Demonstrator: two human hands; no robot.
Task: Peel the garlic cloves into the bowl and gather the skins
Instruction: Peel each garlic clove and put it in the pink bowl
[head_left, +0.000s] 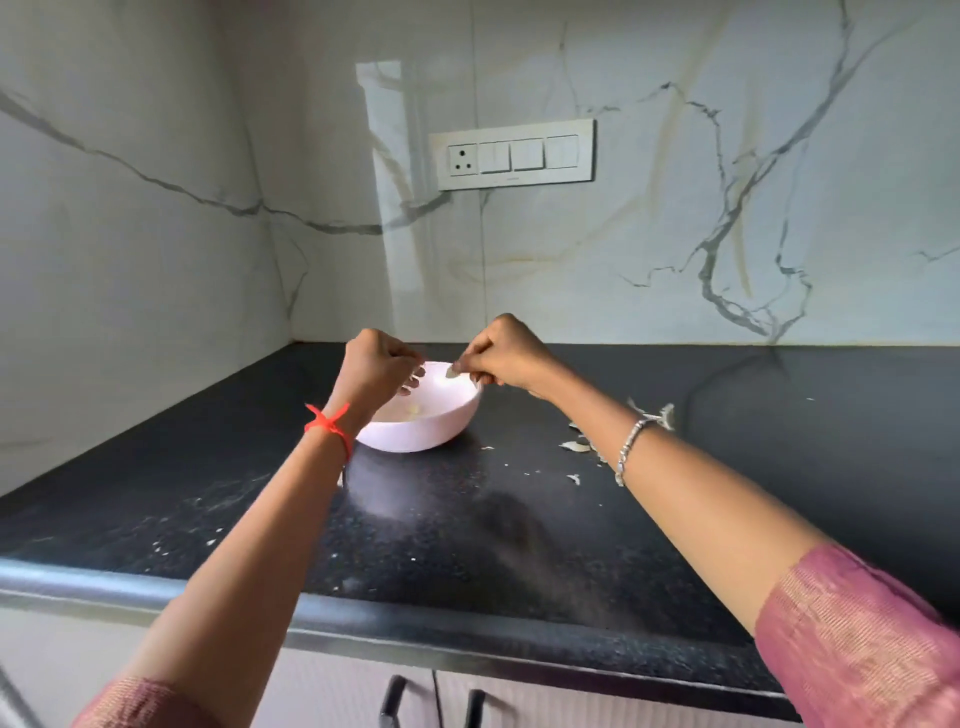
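We see 2 bare forearms reaching in from the bottom of the frame. The left hand (371, 366) has a red thread (328, 423) knotted around its wrist, left of centre. The right hand (511, 353) has a silver beaded bracelet (629, 451) at its wrist. Dusty-pink woven sleeves (862, 644) fill both lower corners, ending near the elbows.

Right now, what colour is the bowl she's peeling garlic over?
The bowl is pale pink, clearest in the head view.
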